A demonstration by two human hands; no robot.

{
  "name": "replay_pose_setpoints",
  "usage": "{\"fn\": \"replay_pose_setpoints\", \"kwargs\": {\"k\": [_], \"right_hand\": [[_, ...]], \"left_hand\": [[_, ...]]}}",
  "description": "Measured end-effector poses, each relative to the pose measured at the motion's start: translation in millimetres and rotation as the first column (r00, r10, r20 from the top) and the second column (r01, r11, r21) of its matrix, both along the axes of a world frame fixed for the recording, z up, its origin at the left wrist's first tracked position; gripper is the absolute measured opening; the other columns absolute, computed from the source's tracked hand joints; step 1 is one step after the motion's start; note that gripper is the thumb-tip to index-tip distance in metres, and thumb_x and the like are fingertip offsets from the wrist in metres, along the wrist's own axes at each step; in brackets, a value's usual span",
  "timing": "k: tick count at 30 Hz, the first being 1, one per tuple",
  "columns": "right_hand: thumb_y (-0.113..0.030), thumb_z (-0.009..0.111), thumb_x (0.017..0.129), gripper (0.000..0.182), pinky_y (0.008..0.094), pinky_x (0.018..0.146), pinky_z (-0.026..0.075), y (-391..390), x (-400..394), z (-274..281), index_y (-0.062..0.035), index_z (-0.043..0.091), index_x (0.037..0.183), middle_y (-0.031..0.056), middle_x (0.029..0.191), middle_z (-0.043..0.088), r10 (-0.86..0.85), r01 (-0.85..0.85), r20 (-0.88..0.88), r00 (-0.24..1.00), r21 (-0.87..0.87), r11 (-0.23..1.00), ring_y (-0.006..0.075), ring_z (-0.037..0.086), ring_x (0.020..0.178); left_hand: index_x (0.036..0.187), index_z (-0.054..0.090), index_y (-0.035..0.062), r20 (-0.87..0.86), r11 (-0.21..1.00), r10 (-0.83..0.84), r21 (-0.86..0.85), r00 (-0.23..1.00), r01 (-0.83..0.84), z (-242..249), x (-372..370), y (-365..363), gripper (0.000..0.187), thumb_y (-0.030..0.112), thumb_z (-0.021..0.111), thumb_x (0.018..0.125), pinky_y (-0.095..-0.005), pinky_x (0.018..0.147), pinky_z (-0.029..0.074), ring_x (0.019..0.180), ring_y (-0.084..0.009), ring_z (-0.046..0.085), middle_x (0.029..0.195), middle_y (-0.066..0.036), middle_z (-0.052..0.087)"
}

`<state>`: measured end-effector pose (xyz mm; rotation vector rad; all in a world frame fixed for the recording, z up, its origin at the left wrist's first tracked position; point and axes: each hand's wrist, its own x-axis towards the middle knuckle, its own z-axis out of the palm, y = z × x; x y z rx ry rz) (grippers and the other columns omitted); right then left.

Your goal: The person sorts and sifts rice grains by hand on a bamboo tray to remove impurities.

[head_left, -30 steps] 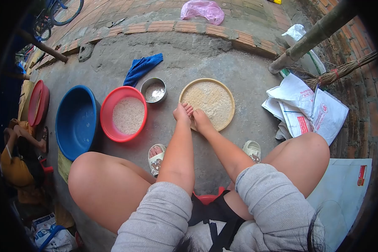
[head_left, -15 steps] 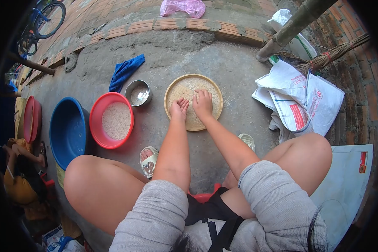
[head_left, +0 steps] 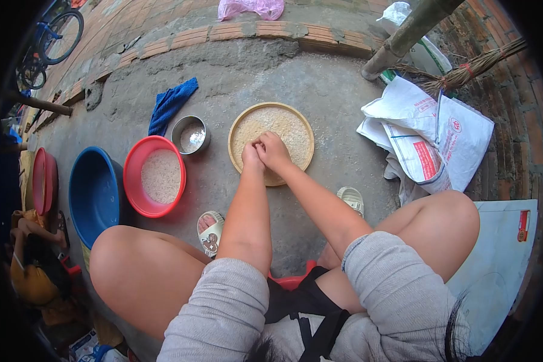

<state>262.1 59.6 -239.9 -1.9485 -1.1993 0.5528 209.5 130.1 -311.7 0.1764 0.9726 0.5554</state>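
A round, shallow tan tray [head_left: 271, 105] lies on the ground in front of me, with pale rice-like grains [head_left: 286, 122] spread over it. Above its near half, my left hand [head_left: 253, 155] and my right hand [head_left: 273, 149] meet with fingers bent and touching. The right fingers come over the left ones, so whatever lies between them is hidden. Left of the tray stands a metal bowl [head_left: 191, 135] with some grains in its bottom. Beside that, a red basin [head_left: 131, 188] holds a layer of whitish grains.
A deep blue basin [head_left: 93, 196] and a blue cloth [head_left: 172, 105] lie to the left. On the right are white sacks [head_left: 431, 130], a bamboo pole [head_left: 404, 45] and a straw broom [head_left: 473, 67]. Another person [head_left: 39, 271] sits at far left. Scattered grains dot the concrete.
My hands were apart over the tray, the left palm turned up and the right fingers spread on the grains. Now they have come together, fingers bent. The view has shifted slightly.
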Motion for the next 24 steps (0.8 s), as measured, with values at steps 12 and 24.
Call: {"fn": "replay_pose_setpoints", "kwargs": {"k": [12,24], "right_hand": [[-0.004,0.061,0.072,0.021,0.0362,0.081,0.044,-44.1,37.9,-47.4,-0.0025,0.056,0.092,0.0146,0.097,0.053,-0.183,0.231,0.343,0.921,-0.102,0.968,0.0307,0.05,0.095],[-0.011,0.06,0.074,0.026,0.0364,0.084,0.042,-2.3,9.7,-5.6,-0.0015,0.057,0.098,0.0144,0.1,0.054,-0.244,0.217,0.184,0.952,0.155,0.964,0.0296,0.051,0.097]], "left_hand": [[0.113,0.046,-0.0068,-0.121,0.999,-0.036,-0.015,0.992,0.034,15.8,-14.6,3.9,0.037,0.013,0.031,0.085,-0.0363,0.089,0.045,0.103,-0.0283,0.052,0.112,-0.02,0.051],[0.101,0.05,-0.0059,-0.012,0.995,0.067,-0.069,0.998,-0.068,7.6,-9.8,6.6,0.03,0.015,0.034,0.086,-0.0337,0.078,0.049,0.086,-0.0259,0.056,0.096,-0.017,0.054]]}}
